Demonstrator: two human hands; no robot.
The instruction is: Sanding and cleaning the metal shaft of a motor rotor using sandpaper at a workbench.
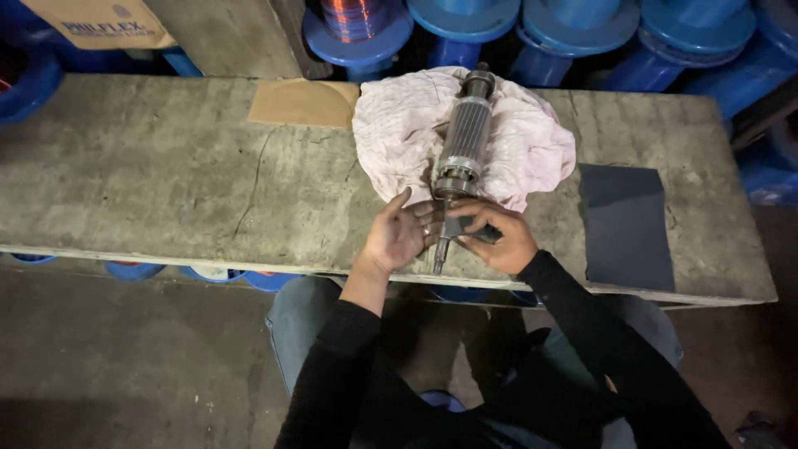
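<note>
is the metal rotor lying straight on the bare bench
No, the rotor rests on a crumpled pink cloth spread over the bench.

It was a motor-repair workshop. A worn, stained workbench [166, 175] crossed the frame, and blue spools [573, 29], one wound with copper wire [353, 17], lined the top edge. A sheet of dark sandpaper [628, 224] lay at right, on a grimy concrete floor [125, 357] below.

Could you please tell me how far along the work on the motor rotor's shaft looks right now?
Set up: the rotor lies on a pink cloth on the bench. In hand: the left hand steadies the shaft while the right hand presses a dark strip against it. Left: a dark abrasive sheet lies unused; how clean the shaft is cannot be told.
</note>
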